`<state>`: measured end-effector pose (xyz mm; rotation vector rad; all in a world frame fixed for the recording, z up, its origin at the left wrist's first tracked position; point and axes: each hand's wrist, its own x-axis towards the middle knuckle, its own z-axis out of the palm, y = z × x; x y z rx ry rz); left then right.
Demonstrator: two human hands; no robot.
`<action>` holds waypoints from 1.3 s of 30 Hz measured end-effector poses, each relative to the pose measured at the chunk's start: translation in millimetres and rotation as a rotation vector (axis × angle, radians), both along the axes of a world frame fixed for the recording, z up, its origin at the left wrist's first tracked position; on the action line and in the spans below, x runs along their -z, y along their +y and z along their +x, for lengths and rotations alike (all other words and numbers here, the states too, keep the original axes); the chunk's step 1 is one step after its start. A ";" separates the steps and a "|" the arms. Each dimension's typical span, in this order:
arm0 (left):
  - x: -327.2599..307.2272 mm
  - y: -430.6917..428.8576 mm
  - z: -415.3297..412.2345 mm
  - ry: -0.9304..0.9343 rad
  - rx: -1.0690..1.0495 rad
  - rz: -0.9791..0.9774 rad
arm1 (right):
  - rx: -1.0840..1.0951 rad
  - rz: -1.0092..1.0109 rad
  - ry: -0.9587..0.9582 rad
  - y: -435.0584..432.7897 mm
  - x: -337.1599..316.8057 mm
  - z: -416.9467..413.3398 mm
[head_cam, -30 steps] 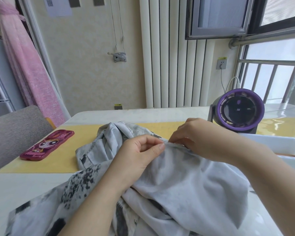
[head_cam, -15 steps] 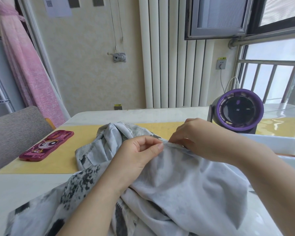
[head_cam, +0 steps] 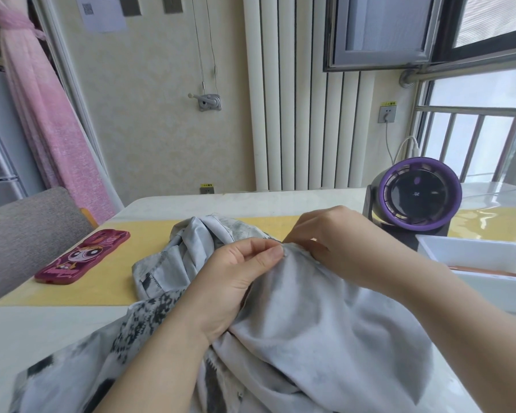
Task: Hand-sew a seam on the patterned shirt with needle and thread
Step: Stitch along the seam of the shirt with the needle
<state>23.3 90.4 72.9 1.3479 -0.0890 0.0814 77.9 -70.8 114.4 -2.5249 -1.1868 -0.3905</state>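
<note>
Writing is scarce: faint digits are shown on the dark face of the purple fan, beyond the right hand, but they cannot be read with certainty. A cartoon figure is printed on the pink phone case, well to the left of the left hand. A fold of the patterned shirt is pinched between the left hand's thumb and forefinger. The right hand's fingers are curled down onto the same fold, just beside the left fingertips; needle and thread cannot be made out. The shirt is heaped on the worktop under both hands. To the right of the right hand, something brown, mostly hidden, is held in a white tray.
</note>
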 end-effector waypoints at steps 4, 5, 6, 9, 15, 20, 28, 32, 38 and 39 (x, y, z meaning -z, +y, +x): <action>-0.6 -0.3 0.4 0.032 0.011 -0.102 | -0.060 0.035 -0.009 3.3 1.5 0.1; -0.6 -0.1 0.6 0.039 0.018 -0.124 | -0.074 0.051 0.006 3.7 1.0 -0.6; -0.8 0.4 0.7 0.044 0.026 -0.145 | -0.073 0.074 0.031 3.9 -0.1 -2.0; -1.6 1.5 1.3 0.046 0.038 -0.192 | -0.019 0.245 0.213 2.0 -4.0 -6.5; -1.6 0.8 2.3 0.017 0.012 -0.203 | -0.158 0.574 0.559 2.0 -9.4 -12.9; -0.9 -1.1 3.8 -0.007 -0.020 -0.196 | -0.217 0.464 0.414 9.1 -2.3 -16.7; 8.7 4.5 7.8 0.022 -0.233 0.107 | 0.011 0.599 0.346 11.4 -2.9 -12.9; 10.3 7.2 8.6 0.014 -0.311 0.225 | -0.040 1.039 0.538 3.4 -23.4 -12.1; 13.0 8.9 11.4 -0.048 -0.381 0.369 | -0.468 1.005 1.404 -0.4 -34.9 -33.9; 13.6 9.1 12.0 -0.064 -0.395 0.394 | -0.337 0.804 1.207 2.4 -27.4 -33.5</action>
